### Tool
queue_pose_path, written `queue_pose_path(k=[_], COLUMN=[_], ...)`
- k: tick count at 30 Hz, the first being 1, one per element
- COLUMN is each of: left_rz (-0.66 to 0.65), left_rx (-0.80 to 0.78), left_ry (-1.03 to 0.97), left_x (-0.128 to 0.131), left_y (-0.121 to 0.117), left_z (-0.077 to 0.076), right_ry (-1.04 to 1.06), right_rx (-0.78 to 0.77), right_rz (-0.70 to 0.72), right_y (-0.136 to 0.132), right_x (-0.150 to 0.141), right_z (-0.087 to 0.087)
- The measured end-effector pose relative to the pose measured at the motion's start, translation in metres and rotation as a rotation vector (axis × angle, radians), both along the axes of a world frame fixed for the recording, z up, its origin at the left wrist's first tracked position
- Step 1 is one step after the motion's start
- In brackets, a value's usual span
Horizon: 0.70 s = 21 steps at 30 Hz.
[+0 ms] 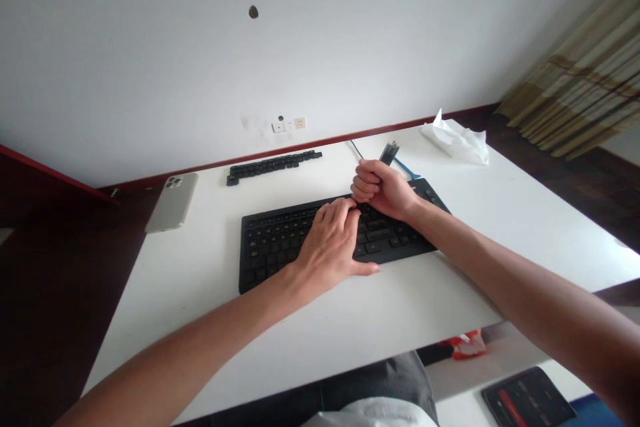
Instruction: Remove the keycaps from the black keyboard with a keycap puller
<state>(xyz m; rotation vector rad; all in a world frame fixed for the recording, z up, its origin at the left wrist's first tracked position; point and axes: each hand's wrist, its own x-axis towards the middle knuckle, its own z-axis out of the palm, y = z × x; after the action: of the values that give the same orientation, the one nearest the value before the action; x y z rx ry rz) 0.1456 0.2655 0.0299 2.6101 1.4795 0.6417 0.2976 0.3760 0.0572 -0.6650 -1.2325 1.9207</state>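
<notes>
A black keyboard (280, 243) lies across the middle of the white table, with small light marks in the squares at its left. My left hand (334, 240) rests over its centre, palm down, the thumb stretched out past the near edge. Just right of that, my right hand (383, 188) is closed in a fist around a slim dark tool (389, 153). The tool's upper end sticks out above the fist; its lower end is hidden by my hands, so its kind is unclear. Loose black keycaps (273, 165) sit in rows behind the keyboard.
A phone (173, 203) lies face down at the table's left edge. Behind my right hand are a blue tool (407, 169) and a thin dark cable (356, 149). A crumpled white plastic bag (457, 140) is at the back right. Below the front edge lies a dark package (527, 399).
</notes>
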Motion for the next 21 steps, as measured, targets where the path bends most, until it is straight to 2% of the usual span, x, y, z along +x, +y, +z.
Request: queue_pose_path(k=[7,15,18,21], left_rz=[0.089,0.059,0.022,-0.017], left_rx=[0.057,0.034,-0.017,-0.168], left_ry=[0.092,0.057,0.094,0.088], left_x=[0.005,0.003,-0.002,-0.019], left_y=[-0.011,-0.008,-0.006,0.002], left_z=[0.001,0.002,0.016,0.037], right_ry=[0.101,0.15,0.143,0.131], right_rx=[-0.103,-0.181,-0.187,-0.16], right_rz=[0.033,0.009,-0.009,-0.001], right_y=[-0.007,-0.005,-0.007,-0.013], right_x=[-0.003,-0.005,-0.007,-0.008], right_z=[0.0,-0.006,-0.005,-0.006])
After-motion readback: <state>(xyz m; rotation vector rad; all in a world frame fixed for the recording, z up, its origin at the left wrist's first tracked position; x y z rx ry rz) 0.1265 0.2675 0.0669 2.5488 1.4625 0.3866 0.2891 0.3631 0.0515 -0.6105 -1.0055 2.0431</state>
